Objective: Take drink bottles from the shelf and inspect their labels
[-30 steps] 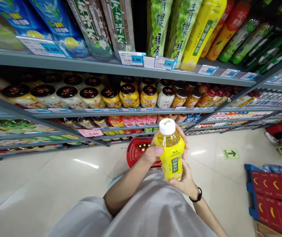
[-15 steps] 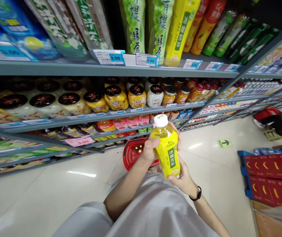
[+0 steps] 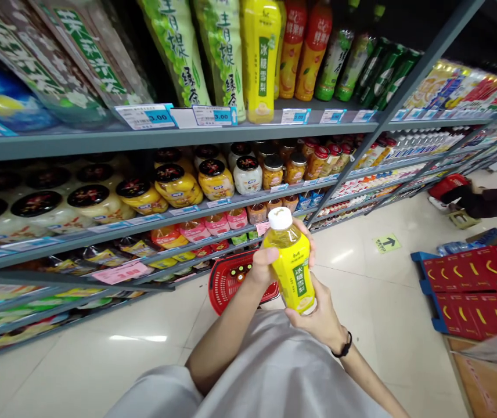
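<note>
Both hands are clamped on the yellow drink bottle (image 3: 294,273), which is held almost upright in front of the chest, white cap on top. The left hand (image 3: 260,266) wraps its upper half, and the right hand (image 3: 320,318) – a black band (image 3: 343,350) at its wrist – cups the base. Behind the bottle a red basket (image 3: 226,281) stands on the floor (image 3: 362,302), just beside the stocked shelves (image 3: 266,131).

Shelves (image 3: 179,136) block left; aisle floor (image 3: 383,302) open rt.
</note>
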Demonstrator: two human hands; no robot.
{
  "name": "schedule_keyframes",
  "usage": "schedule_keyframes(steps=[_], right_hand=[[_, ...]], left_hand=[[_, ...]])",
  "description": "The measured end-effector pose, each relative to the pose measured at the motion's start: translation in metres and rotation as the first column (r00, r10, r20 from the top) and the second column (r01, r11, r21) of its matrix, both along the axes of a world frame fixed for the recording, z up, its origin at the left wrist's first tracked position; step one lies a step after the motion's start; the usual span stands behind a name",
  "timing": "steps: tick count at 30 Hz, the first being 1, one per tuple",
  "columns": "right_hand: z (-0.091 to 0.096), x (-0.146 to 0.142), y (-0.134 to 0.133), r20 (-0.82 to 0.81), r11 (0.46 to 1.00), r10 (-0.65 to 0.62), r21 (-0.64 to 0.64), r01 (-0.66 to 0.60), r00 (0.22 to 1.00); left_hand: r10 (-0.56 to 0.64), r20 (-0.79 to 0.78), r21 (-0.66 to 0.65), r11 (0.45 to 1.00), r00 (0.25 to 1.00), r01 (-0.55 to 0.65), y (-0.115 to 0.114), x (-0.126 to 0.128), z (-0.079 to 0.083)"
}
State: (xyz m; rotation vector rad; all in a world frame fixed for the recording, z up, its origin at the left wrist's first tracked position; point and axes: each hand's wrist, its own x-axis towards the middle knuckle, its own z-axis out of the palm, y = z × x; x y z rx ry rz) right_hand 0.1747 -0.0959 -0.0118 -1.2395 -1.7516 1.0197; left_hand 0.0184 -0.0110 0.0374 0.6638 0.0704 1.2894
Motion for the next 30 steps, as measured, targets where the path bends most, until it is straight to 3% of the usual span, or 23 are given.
schedule_keyframes(steps=[7, 15, 21, 25, 30], right_hand=[[0.014, 0.049, -0.014, 0.024, 0.999, -0.038, 0.003, 0.038, 0.999], [0.018, 0.117, -0.044, 0.057, 0.971, -0.164, 0.183, 0.151, 0.985], [0.027, 0.165, -0.060, 0.181, 0.867, -0.295, 0.464, 0.182, 0.938], [0.030, 0.190, -0.068, 0.165, 0.822, -0.321, 0.537, 0.189, 0.932], [0.024, 0.210, -0.082, 0.118, 0.755, -0.369, 0.617, 0.223, 0.922]], left_hand=[[-0.069, -0.035, 0.021, 0.997, 0.997, 0.069, -0.007, 0.054, 0.013], [-0.094, -0.011, 0.006, 0.996, 0.996, 0.094, -0.021, 0.133, 0.018], [-0.068, -0.119, 0.015, 0.997, 0.991, 0.070, -0.033, 0.185, 0.045], [-0.079, -0.178, 0.035, 0.996, 0.981, 0.086, -0.044, 0.215, 0.060], [-0.148, -0.221, 0.066, 0.984, 0.964, 0.166, -0.062, 0.242, 0.067]])
